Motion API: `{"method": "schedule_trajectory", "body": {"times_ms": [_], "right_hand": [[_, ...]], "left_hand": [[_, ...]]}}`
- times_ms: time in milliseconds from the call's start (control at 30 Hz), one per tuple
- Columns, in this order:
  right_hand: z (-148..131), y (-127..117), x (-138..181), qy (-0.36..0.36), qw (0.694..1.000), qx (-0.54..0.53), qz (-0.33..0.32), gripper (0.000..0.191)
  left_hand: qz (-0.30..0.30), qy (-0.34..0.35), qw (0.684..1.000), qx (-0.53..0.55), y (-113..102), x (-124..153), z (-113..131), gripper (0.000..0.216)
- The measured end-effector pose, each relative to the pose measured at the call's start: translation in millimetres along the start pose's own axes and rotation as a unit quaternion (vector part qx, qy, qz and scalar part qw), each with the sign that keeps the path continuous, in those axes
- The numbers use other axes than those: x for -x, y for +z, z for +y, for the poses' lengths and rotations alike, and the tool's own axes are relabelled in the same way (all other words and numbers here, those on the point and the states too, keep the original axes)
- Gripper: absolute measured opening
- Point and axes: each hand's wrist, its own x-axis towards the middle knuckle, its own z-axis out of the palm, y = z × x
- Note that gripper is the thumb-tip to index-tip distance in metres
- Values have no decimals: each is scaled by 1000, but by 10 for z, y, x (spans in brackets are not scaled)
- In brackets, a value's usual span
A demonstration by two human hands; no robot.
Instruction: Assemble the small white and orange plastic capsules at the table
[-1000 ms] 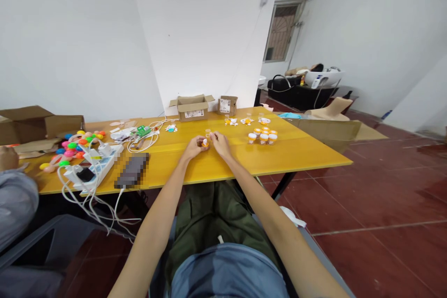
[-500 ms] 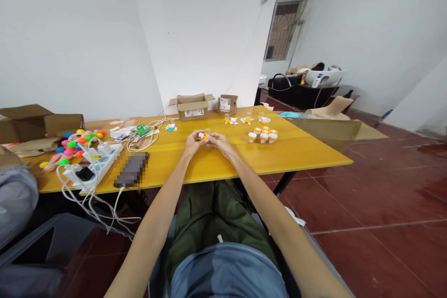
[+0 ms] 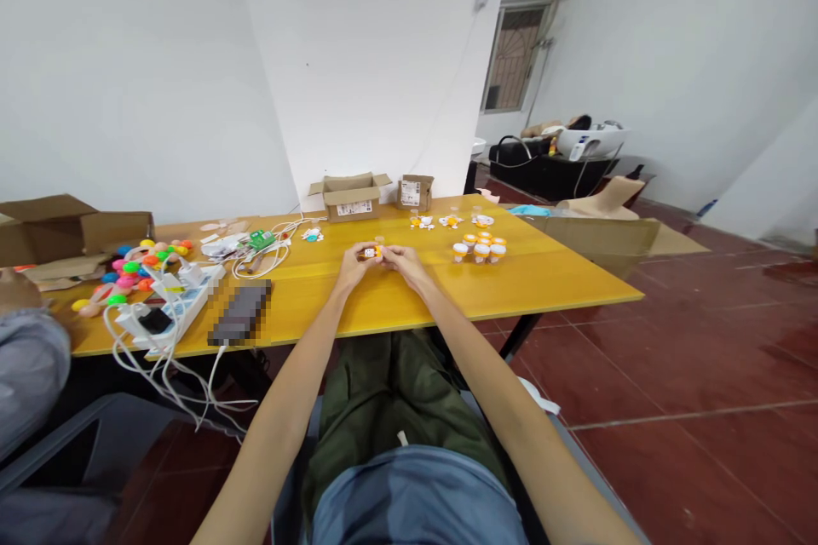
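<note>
My left hand (image 3: 354, 265) and my right hand (image 3: 401, 262) meet above the middle of the yellow table (image 3: 562, 277). Both pinch one small orange and white piece (image 3: 370, 252) between their fingertips. A small clear cup (image 3: 380, 240) stands just behind it on the table. To the right stands a cluster of several small orange pots with white caps (image 3: 481, 247). Further back lie little orange and white toy pieces (image 3: 422, 222).
Two open cardboard boxes (image 3: 350, 197) sit at the wall. On the left are a power strip with cables (image 3: 175, 300), a dark flat device (image 3: 241, 312), coloured balls (image 3: 131, 268) and bigger boxes (image 3: 60, 226). Another person's sleeve (image 3: 25, 366) shows at far left.
The hands lifted the small orange piece slightly off the table and drew closer together, fingertips now meeting on it. Nothing else moved.
</note>
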Motion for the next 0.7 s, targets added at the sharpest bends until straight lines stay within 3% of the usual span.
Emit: {"method": "schedule_trajectory", "body": {"times_ms": [200, 500, 700], "right_hand": [[-7, 8, 4, 1, 1000, 10, -5, 42], [-29, 17, 31, -11, 1000, 18, -2, 49], [5, -14, 0, -14, 999, 31, 2, 43]], "left_hand": [[2, 15, 1000, -25, -2, 1, 0, 31], [-4, 88, 992, -90, 14, 5, 10, 29], [45, 58, 994, -79, 38, -14, -37, 33]]}}
